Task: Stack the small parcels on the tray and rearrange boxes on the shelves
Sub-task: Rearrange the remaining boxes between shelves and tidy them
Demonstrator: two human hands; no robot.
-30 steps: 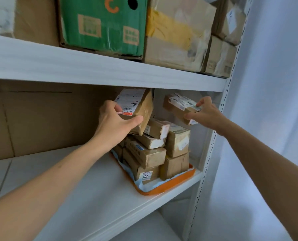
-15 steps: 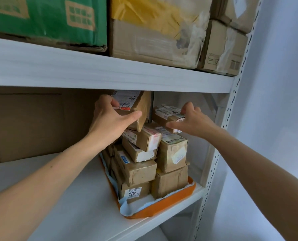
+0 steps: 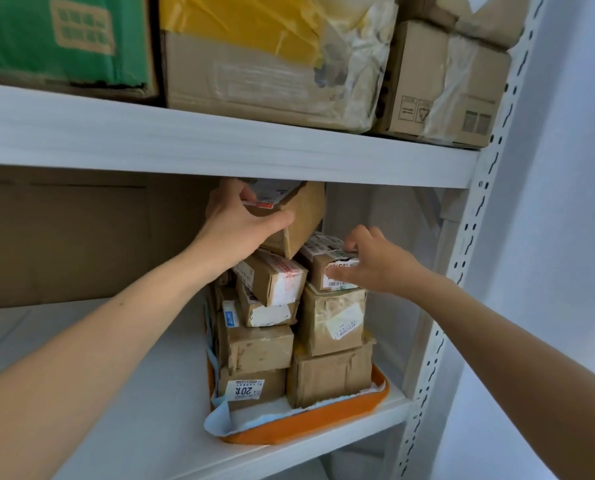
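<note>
An orange tray (image 3: pixel 310 426) sits on the shelf (image 3: pixel 143 431) near its right end, piled with small parcels (image 3: pixel 254 348). The right hand (image 3: pixel 381 266) pinches the labelled parcel (image 3: pixel 324 252) topping the right column. Farther left, the left hand (image 3: pixel 239 221) grips a tilted parcel (image 3: pixel 301 216).

I see the right hand (image 3: pixel 382 268) has brought its small labelled parcel (image 3: pixel 325 259) down out of the air. It now sits on top of the right-hand stack (image 3: pixel 334 320) on the tray (image 3: pixel 310 424), fingers (image 3: pixel 362 235) still on it. Meanwhile the left hand (image 3: pixel 237 223) has raised the bigger parcel (image 3: pixel 303 216); its top edge is now hidden behind the upper shelf (image 3: pixel 220 143).
</note>
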